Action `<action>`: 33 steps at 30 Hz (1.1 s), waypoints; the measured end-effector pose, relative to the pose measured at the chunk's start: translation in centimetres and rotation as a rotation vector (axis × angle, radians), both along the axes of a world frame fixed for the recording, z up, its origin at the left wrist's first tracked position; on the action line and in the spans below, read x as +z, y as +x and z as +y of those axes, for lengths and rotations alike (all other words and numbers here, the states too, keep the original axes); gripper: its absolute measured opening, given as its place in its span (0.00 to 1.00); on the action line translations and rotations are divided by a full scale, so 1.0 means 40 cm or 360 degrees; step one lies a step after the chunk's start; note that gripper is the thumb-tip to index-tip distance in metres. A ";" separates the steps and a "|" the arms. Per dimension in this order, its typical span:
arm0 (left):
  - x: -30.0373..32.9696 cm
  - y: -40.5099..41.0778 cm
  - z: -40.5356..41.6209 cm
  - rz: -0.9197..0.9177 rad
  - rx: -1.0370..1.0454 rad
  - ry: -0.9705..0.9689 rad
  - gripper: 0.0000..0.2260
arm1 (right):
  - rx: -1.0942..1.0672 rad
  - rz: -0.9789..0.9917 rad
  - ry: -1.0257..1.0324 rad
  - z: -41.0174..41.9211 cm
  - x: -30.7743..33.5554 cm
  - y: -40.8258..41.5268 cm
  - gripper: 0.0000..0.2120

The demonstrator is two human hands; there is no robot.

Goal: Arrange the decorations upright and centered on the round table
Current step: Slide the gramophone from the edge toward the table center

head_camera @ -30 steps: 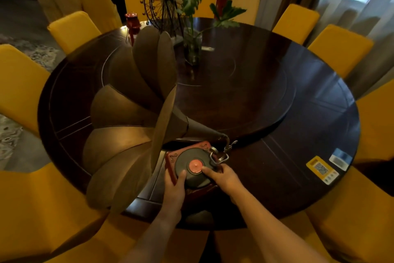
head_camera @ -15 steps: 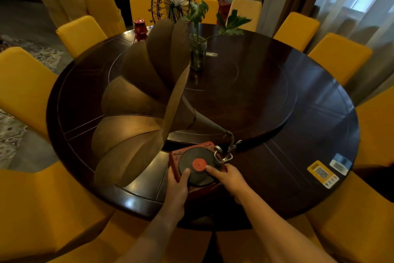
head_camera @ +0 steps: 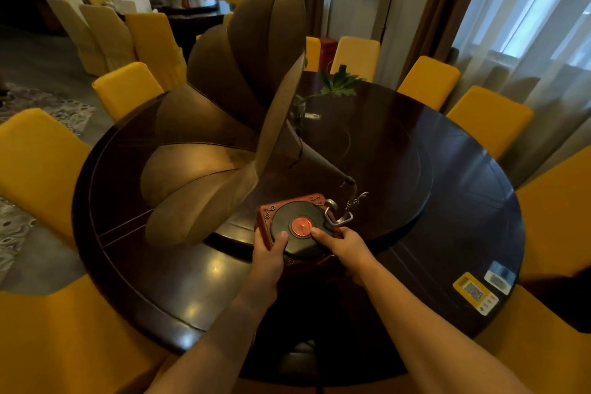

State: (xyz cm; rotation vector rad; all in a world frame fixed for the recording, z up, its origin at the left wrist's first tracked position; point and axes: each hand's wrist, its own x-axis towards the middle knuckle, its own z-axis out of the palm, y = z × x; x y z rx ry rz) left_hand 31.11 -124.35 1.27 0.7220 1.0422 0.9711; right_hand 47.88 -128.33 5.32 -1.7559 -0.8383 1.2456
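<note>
A decorative gramophone with a red box base, a black record and a huge bronze petal horn is held above the dark round table, over the near edge of its raised turntable. My left hand grips the base's left side, thumb on the record. My right hand grips the right side, thumb near the red label. The horn leans up and to the left. A glass vase with green leaves stands near the table's middle, partly hidden by the horn.
Yellow-covered chairs ring the table on every side. A yellow QR sticker lies near the right rim. A second table with chairs stands at the back left. Curtains hang on the right.
The gramophone has risen and moved forward toward the table's middle, its horn tilting more upright. My view lifted, so the horn now hides the wire wheel ornament and the red candle holder.
</note>
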 end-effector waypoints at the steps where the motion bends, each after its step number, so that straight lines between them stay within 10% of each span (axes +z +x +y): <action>1: 0.014 0.011 0.023 -0.0003 0.0005 0.0011 0.25 | 0.0001 -0.0008 0.0017 0.019 0.017 0.008 0.27; 14: 0.116 0.172 0.327 -0.0054 0.0237 0.0109 0.23 | 0.0191 -0.0053 0.0107 0.364 0.128 0.165 0.17; 33: -0.139 0.336 0.600 0.0251 0.0483 -0.0154 0.31 | 0.0436 0.0125 -0.0015 0.733 -0.120 0.330 0.14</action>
